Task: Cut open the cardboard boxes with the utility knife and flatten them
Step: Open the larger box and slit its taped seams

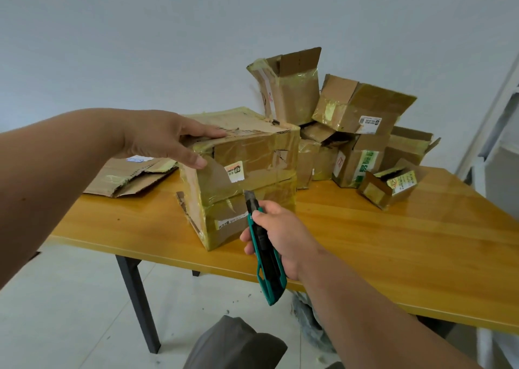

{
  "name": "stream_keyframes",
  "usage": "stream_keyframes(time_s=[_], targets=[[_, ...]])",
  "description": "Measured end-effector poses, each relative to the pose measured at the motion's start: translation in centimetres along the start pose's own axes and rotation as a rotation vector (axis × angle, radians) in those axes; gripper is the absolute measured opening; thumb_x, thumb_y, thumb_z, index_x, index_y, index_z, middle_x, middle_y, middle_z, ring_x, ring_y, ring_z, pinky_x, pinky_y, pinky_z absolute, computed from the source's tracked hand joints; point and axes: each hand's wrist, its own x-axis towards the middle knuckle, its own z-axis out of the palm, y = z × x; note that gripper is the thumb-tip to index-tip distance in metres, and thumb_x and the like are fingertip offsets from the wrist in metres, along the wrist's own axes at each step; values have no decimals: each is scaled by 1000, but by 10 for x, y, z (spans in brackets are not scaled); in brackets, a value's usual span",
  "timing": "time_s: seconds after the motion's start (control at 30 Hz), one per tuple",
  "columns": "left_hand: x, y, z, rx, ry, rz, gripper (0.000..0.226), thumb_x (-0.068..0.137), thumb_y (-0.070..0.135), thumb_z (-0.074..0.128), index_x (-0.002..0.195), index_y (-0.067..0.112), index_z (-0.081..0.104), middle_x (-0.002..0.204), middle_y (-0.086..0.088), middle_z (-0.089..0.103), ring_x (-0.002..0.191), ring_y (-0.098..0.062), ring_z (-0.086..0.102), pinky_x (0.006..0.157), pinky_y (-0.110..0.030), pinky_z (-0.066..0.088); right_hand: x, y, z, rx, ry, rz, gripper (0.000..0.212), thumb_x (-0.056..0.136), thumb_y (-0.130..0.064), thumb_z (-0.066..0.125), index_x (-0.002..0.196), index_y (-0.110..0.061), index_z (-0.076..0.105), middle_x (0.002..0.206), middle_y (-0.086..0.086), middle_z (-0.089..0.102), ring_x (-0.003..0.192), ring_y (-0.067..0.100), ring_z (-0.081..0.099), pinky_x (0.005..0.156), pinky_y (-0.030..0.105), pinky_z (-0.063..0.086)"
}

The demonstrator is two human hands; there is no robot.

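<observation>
Left hand [168, 141], fingers straight, steadies the taped box [241, 172] at desk [393, 228] centre; right hand [280, 236] grips the utility knife [265, 253] at its 5 o'clock. Best to slice along the tape seam, away from the bracing fingers.

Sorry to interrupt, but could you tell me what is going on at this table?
A person is breaking down cardboard boxes. The left hand steadies a large taped box on the wooden table, while the right hand grips a green utility knife, blade near the box's front. Flattened cardboard lies left; more boxes wait behind.
</observation>
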Motion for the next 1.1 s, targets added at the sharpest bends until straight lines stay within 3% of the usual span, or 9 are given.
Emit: stream_keyframes(time_s=[0.13,0.23,0.33,0.47,0.53,0.63,0.73,0.9,1.1], targets=[[-11,-5,2,111,101,-5,66,57,75,73,117,67,47,139,27,43,129,-8,37,104,-33,29,3,0,5,-3,18,-36,32,107,-24,42,138,-30,46,92,11,72,74,19,65,86,42,57],[-21,-11,5,178,244,-30,72,43,84,64,111,69,49,139,20,48,125,-12,40,102,-37,31,6,-3,19,-43,-10,-64,37,107,-23,41,143,-30,44,97,12,72,75,18,65,83,39,57],[-25,-8,11,313,376,-65,75,53,81,63,123,60,50,138,12,51,128,-17,43,100,-35,33,7,-9,30,-25,-26,-69,39,107,-23,42,146,-28,42,93,9,69,74,18,65,72,31,57],[-2,6,23,714,455,-149,100,52,94,29,139,48,43,132,7,55,118,-18,53,89,-36,45,9,-20,25,-63,-19,-116,40,107,-24,40,147,-31,41,93,8,65,74,16,60,64,24,53],[11,9,25,655,403,-161,100,57,93,28,143,44,40,139,6,52,123,-20,51,92,-36,46,10,-22,20,-89,9,-150,41,107,-25,39,147,-33,39,92,6,63,74,16,57,69,26,52],[20,8,13,381,241,-84,71,79,67,55,144,44,38,151,9,41,135,-16,40,107,-34,31,13,-20,12,-92,49,-204,42,107,-22,38,148,-32,38,93,4,60,73,12,55,65,19,51],[24,3,5,219,197,-41,55,87,48,62,140,45,44,147,10,45,130,-9,42,101,-26,27,21,-8,11,-126,120,-300,42,107,-19,37,148,-30,40,96,0,58,76,10,55,63,21,51],[48,9,27,453,417,20,60,83,70,44,138,47,46,145,11,49,129,-17,46,100,-34,41,35,12,15,-148,239,-488,49,103,-32,33,152,-34,34,114,-10,49,102,8,48,98,42,50],[78,23,33,571,434,2,62,83,74,39,139,47,45,138,5,51,123,-23,45,93,-39,44,46,13,-8,-298,374,-595,49,105,-34,31,153,-37,30,115,-4,59,94,5,53,78,22,45]])
